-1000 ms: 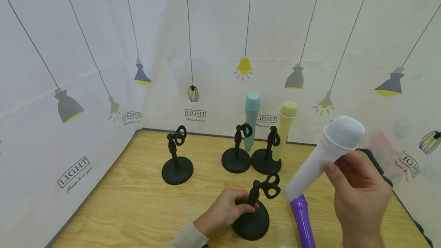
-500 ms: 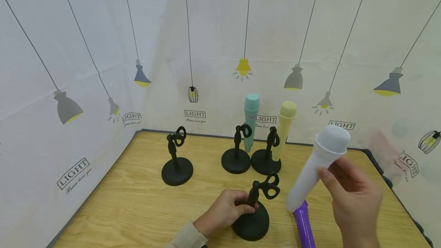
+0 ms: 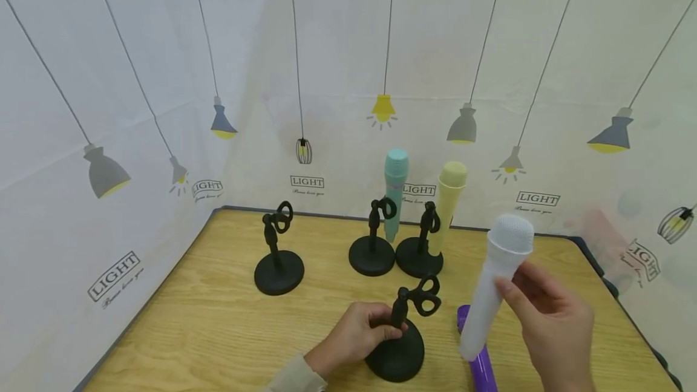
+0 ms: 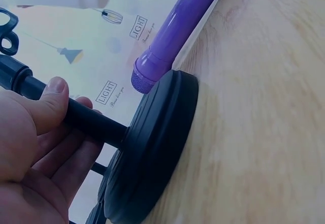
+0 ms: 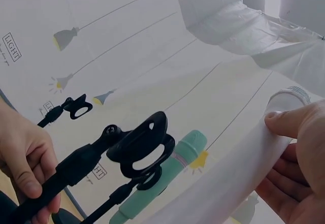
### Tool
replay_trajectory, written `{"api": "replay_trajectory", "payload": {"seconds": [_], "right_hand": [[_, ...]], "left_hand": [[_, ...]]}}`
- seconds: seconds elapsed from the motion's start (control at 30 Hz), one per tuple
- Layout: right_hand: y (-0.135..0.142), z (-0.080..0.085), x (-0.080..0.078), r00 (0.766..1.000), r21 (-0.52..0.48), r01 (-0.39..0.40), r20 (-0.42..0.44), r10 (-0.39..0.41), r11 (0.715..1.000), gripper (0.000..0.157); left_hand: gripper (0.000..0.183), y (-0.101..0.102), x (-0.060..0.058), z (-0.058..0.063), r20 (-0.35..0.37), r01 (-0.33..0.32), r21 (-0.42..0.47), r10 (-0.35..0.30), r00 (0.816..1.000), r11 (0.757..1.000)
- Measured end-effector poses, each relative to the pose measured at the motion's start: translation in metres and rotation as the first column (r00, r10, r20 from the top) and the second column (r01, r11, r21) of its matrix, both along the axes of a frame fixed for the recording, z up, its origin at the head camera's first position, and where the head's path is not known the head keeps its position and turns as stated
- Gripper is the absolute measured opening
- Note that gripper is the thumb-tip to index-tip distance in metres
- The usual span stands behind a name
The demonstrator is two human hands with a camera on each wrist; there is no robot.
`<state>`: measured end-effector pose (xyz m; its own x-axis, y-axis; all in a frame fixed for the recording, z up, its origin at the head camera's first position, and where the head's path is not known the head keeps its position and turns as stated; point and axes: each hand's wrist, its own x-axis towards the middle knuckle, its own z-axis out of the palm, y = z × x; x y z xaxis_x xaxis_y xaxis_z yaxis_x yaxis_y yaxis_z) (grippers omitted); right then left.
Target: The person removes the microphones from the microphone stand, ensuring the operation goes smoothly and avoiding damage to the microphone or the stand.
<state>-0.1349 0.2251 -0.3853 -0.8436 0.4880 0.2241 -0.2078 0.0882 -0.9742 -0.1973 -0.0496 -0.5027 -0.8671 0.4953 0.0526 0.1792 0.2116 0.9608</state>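
Note:
My left hand [image 3: 360, 330] grips the post of a black microphone stand [image 3: 395, 352], whose round base is on the table and whose clip points right. In the left wrist view, thumb and fingers wrap the post [image 4: 91, 117] just above the base. My right hand [image 3: 556, 322] holds a white microphone [image 3: 492, 286] near its head, with the head up and the tail slanting down to the left. That tail overlaps a purple microphone [image 3: 482, 370] lying on the table. In the right wrist view the white body [image 5: 223, 183] extends toward the stand's clip [image 5: 142, 150].
At the back, a teal microphone [image 3: 396, 168] and a yellow microphone [image 3: 452, 183] stand tilted in two black stands [image 3: 372, 256]. Another black stand [image 3: 279, 272] with a bare clip is at back left. Lamp-printed cloth walls [image 3: 337, 47] surround the wooden table [image 3: 207, 331].
My right hand has moved left and down with the white microphone, which has turned more upright. My left hand and its stand have stayed in place.

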Motion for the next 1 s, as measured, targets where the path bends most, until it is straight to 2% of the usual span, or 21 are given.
{"api": "replay_trajectory", "payload": {"seconds": [0.23, 0.43, 0.67, 1.0], "right_hand": [[0.011, -0.008, 0.0, 0.988, 0.146, -0.014, 0.156, -0.009, 0.989, 0.042], [0.023, -0.017, 0.004, 0.954, 0.277, -0.07, 0.3, -0.017, 0.958, 0.055], [0.035, -0.031, 0.003, 0.892, 0.28, -0.127, 0.451, -0.013, 0.952, 0.069], [0.049, -0.044, -0.002, 0.832, 0.322, -0.193, 0.554, -0.019, 0.927, 0.077]], "left_hand": [[0.012, -0.001, 0.0, 0.0, -0.006, -0.007, 0.0, 0.007, 1.0, 1.0], [0.012, -0.001, 0.0, -0.001, -0.011, -0.001, 0.004, 0.001, 1.0, 1.0], [0.012, -0.001, 0.0, -0.002, -0.016, 0.0, 0.003, 0.0, 1.0, 1.0], [0.011, 0.001, 0.0, -0.004, -0.03, 0.0, 0.021, 0.0, 1.0, 1.0]]}}
